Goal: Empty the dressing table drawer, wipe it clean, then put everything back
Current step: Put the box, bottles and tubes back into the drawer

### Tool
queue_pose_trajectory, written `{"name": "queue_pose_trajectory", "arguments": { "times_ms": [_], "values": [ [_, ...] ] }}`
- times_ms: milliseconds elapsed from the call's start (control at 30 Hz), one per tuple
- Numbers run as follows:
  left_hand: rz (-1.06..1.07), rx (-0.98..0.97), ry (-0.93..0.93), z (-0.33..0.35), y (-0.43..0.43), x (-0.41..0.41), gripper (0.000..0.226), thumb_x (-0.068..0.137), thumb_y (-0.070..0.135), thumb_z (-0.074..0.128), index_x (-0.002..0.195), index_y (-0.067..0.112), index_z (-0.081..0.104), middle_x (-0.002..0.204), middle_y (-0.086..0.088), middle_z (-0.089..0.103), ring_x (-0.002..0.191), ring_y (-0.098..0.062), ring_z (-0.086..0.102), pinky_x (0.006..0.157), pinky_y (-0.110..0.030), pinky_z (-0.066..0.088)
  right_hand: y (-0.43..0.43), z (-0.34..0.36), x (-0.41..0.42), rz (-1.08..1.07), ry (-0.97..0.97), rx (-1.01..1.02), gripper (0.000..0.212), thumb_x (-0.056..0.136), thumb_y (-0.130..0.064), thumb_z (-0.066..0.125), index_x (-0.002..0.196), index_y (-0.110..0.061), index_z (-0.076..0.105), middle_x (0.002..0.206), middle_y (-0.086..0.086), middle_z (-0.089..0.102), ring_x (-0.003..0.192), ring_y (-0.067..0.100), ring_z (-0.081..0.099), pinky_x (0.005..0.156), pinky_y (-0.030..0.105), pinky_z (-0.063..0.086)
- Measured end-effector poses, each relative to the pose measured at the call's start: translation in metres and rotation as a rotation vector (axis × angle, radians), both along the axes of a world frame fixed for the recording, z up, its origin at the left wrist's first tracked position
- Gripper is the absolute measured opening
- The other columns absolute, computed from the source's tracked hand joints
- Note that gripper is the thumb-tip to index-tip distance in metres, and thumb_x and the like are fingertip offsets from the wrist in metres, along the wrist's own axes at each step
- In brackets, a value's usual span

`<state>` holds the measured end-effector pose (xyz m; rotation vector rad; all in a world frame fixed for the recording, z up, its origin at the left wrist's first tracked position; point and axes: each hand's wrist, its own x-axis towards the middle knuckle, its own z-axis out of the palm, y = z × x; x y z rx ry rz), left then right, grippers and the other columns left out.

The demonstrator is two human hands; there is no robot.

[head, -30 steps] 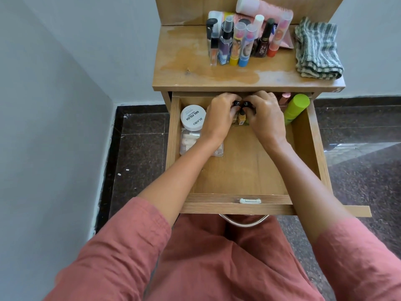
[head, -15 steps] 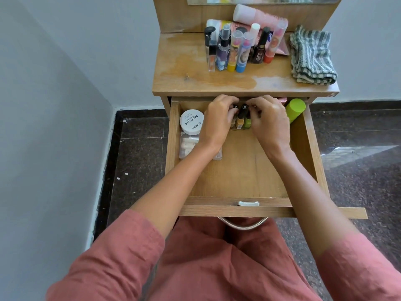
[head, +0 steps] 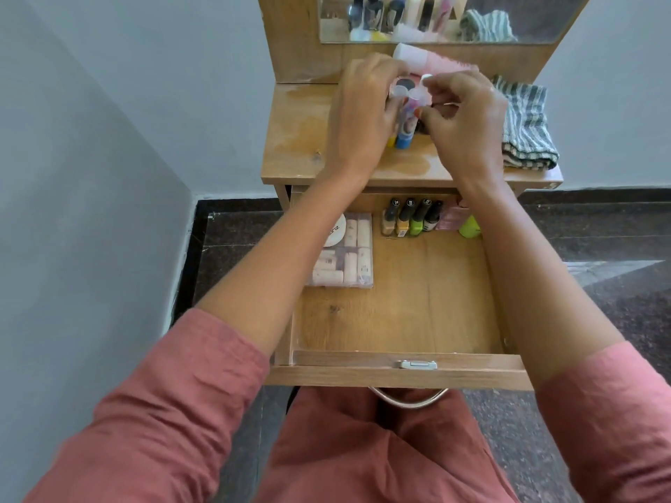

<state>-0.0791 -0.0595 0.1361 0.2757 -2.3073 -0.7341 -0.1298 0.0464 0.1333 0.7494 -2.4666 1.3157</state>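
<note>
Wooden drawer (head: 399, 321) stands pulled open below the desk (head: 301, 139), with nail polish bottles (head: 410, 221) standing along its back wall and a clear pouch (head: 348, 263) at back left. Above, your left grip (head: 363, 114) and right grip (head: 468, 118) both curl round upright tubes (head: 405, 130) on the desk, beside a folded striped cloth (head: 526, 128) at its right edge.

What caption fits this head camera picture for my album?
Left hand and right hand hold cosmetic tubes on the tabletop above the open drawer, where nail polish bottles stand in a row.
</note>
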Motion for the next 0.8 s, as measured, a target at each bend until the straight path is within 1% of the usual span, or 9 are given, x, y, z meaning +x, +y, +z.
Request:
{"name": "queue_pose_trajectory", "arguments": {
  "times_ms": [133, 200, 300, 400, 600, 633, 700, 733, 800],
  "values": [
    [-0.026, -0.176, -0.144, 0.007, -0.017, -0.012, 0.030, 0.087, 0.023, 0.059, 0.116, 0.017, 0.062, 0.118, 0.002, 0.062, 0.116, -0.016, 0.047, 0.093, -0.023, 0.032, -0.004, 0.002, -0.011, 0.014, -0.002, 0.120, 0.036, 0.078, -0.006, 0.064, 0.114, -0.006, 0.062, 0.099, -0.005, 0.048, 0.087, 0.007, 0.047, 0.069, -0.004, 0.035],
    [-0.042, -0.246, -0.204, 0.009, -0.022, -0.016, 0.031, 0.089, 0.029, 0.057, 0.119, 0.021, 0.060, 0.120, 0.005, 0.061, 0.118, -0.015, 0.045, 0.098, -0.025, 0.029, -0.004, 0.001, -0.016, 0.016, -0.011, 0.148, 0.036, 0.078, -0.006, 0.064, 0.114, -0.007, 0.062, 0.097, -0.003, 0.048, 0.085, 0.008, 0.048, 0.068, -0.003, 0.035],
    [-0.076, -0.285, -0.269, 0.013, -0.025, -0.020, 0.029, 0.089, 0.031, 0.056, 0.117, 0.023, 0.061, 0.118, 0.006, 0.062, 0.119, -0.014, 0.044, 0.101, -0.027, 0.025, -0.006, -0.001, -0.020, 0.027, -0.020, 0.171, 0.032, 0.079, -0.008, 0.064, 0.111, -0.007, 0.064, 0.095, -0.001, 0.053, 0.085, 0.008, 0.050, 0.068, -0.001, 0.035],
    [-0.091, -0.273, -0.323, 0.014, -0.026, -0.023, 0.028, 0.088, 0.032, 0.057, 0.114, 0.023, 0.063, 0.116, 0.007, 0.062, 0.119, -0.014, 0.043, 0.098, -0.026, 0.023, -0.006, -0.001, -0.022, 0.033, -0.019, 0.168, 0.027, 0.078, -0.007, 0.063, 0.105, -0.007, 0.067, 0.097, 0.001, 0.062, 0.081, 0.008, 0.052, 0.066, 0.000, 0.036],
    [-0.119, -0.229, -0.352, 0.016, -0.024, -0.023, 0.024, 0.088, 0.028, 0.058, 0.109, 0.020, 0.064, 0.112, 0.006, 0.064, 0.116, -0.015, 0.045, 0.096, -0.025, 0.025, -0.005, 0.002, -0.021, 0.043, -0.048, 0.144, 0.021, 0.078, -0.007, 0.062, 0.098, -0.008, 0.068, 0.088, -0.004, 0.061, 0.076, 0.007, 0.054, 0.066, 0.005, 0.042],
    [-0.132, -0.212, -0.348, 0.018, -0.023, -0.022, 0.023, 0.087, 0.026, 0.059, 0.108, 0.019, 0.065, 0.110, 0.005, 0.065, 0.114, -0.015, 0.048, 0.098, -0.024, 0.028, -0.004, 0.003, -0.020, 0.042, -0.054, 0.140, 0.021, 0.078, -0.008, 0.062, 0.099, -0.009, 0.068, 0.088, -0.004, 0.061, 0.074, 0.006, 0.054, 0.067, 0.007, 0.043],
    [-0.171, -0.171, -0.336, 0.022, -0.021, -0.021, 0.021, 0.085, 0.024, 0.062, 0.104, 0.016, 0.067, 0.106, 0.001, 0.067, 0.108, -0.016, 0.053, 0.100, -0.033, 0.038, 0.000, 0.007, -0.018, 0.043, -0.059, 0.124, 0.022, 0.078, -0.008, 0.062, 0.099, -0.008, 0.068, 0.087, 0.000, 0.062, 0.069, 0.004, 0.052, 0.068, 0.010, 0.045],
    [-0.184, -0.158, -0.328, 0.024, -0.019, -0.020, 0.020, 0.084, 0.023, 0.063, 0.102, 0.016, 0.068, 0.103, 0.000, 0.067, 0.106, -0.017, 0.055, 0.098, -0.036, 0.041, 0.002, 0.009, -0.017, 0.041, -0.058, 0.118, 0.023, 0.078, -0.007, 0.062, 0.100, -0.007, 0.068, 0.087, 0.000, 0.062, 0.067, 0.000, 0.051, 0.069, 0.011, 0.046],
    [-0.198, -0.148, -0.307, 0.030, -0.015, -0.016, 0.020, 0.084, 0.024, 0.063, 0.102, 0.016, 0.068, 0.102, 0.001, 0.068, 0.105, -0.017, 0.055, 0.097, -0.036, 0.042, 0.008, 0.015, -0.014, 0.033, -0.057, 0.111, 0.024, 0.077, -0.007, 0.062, 0.100, -0.008, 0.069, 0.086, -0.002, 0.062, 0.062, -0.007, 0.050, 0.068, 0.009, 0.046]
  ]
}}
